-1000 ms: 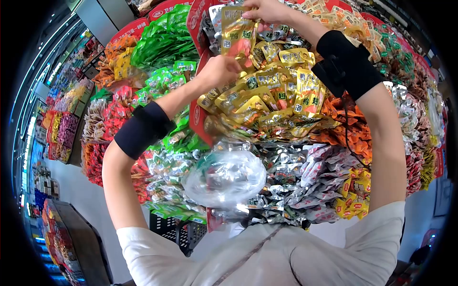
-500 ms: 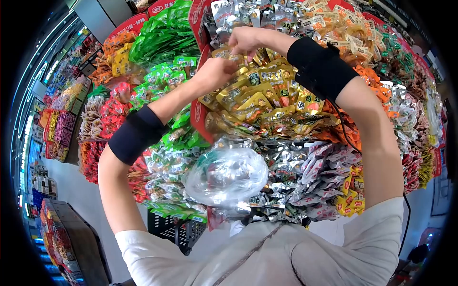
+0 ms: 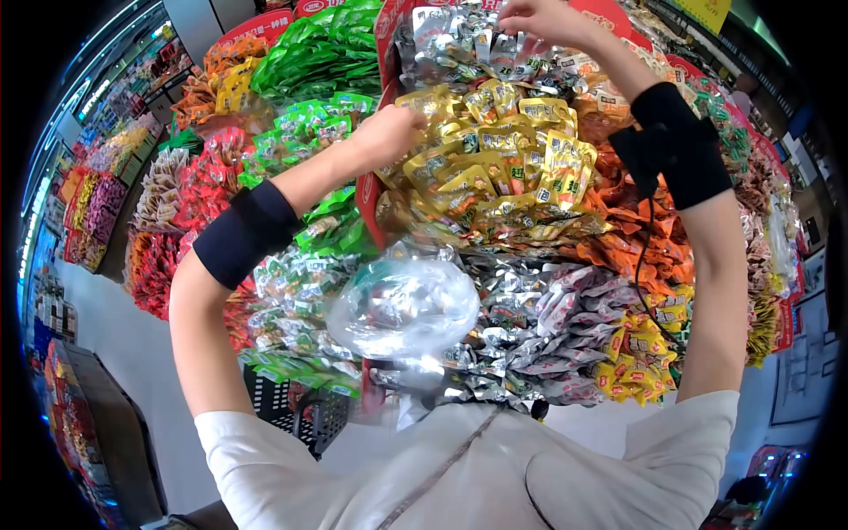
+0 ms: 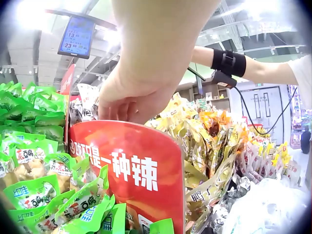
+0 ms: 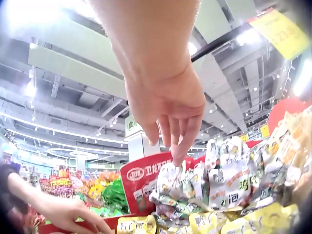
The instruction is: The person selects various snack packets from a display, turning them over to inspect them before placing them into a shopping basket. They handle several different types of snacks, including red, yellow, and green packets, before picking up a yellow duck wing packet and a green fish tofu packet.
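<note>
Gold packets (image 3: 565,168) lie heaped just beyond a clear plastic bag (image 3: 402,309), toward 12 to 1 o'clock from it. The left hand (image 3: 393,135), nearer to them, is over their 11 o'clock edge beside the red divider (image 4: 168,204), its fingers loosely curled, nothing visible in them. Farther off, at 1 o'clock, the right hand (image 3: 543,19) hangs with fingers (image 5: 183,129) relaxed and close together; silver packets (image 5: 231,180), long axes roughly upright, lie at 5 to 6 o'clock from its fingertips in the right wrist view. Contact cannot be told.
</note>
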{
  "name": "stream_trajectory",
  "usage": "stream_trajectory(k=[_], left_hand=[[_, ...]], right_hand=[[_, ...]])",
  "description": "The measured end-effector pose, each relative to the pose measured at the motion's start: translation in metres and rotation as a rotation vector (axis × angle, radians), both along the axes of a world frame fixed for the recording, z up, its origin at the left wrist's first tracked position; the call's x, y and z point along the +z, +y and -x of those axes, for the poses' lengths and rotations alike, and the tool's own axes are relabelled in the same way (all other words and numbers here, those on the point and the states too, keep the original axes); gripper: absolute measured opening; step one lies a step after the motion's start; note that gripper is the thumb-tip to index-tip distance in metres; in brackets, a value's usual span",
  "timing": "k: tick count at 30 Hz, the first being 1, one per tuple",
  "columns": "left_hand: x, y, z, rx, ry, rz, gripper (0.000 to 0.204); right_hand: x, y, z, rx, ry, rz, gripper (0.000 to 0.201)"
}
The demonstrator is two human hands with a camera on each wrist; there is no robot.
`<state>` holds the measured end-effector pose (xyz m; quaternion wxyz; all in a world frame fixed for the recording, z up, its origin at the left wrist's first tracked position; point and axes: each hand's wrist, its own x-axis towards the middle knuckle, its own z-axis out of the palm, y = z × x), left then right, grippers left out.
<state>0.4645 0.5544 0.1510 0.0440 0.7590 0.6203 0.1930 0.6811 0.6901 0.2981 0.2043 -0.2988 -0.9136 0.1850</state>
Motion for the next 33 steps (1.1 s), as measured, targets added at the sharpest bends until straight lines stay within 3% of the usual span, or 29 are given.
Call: stream_trajectory(k=[4, 5, 11, 13, 17, 18, 25, 33], left_hand=[[-0.003, -0.007, -0.003, 0.000, 0.121, -0.002, 0.034], [-0.005, -0.007, -0.002, 0.001, 0.157, -0.023, 0.035], [-0.002, -0.003, -0.008, 0.041, 0.230, -0.012, 0.028], [-0.001, -0.005, -0.009, 0.015, 0.222, -0.021, 0.026], [0.010, -0.010, -0.015, 0.115, 0.229, 0.087, 0.025], [0.008, -0.004, -0.008, 0.087, 0.129, 0.024, 0.027], [0.060, 0.048, 0.000, 0.279, 0.090, -0.384, 0.023], [0.070, 0.116, 0.000, 0.384, 0.150, -0.291, 0.025]], right_hand=[[0.031, -0.039, -0.069, -0.083, 0.135, 0.105, 0.023], [0.021, -0.014, -0.092, -0.026, 0.133, -0.071, 0.031], [-0.013, -0.089, -0.160, -0.243, 0.179, 0.151, 0.028], [-0.033, -0.088, -0.181, -0.153, 0.199, 0.166, 0.026], [-0.055, -0.109, -0.201, -0.155, 0.165, 0.258, 0.024], [-0.059, -0.118, -0.203, -0.167, 0.197, 0.276, 0.023], [-0.088, -0.161, -0.219, -0.172, 0.295, 0.410, 0.019], [-0.109, -0.220, -0.239, -0.087, 0.327, 0.568, 0.020]])
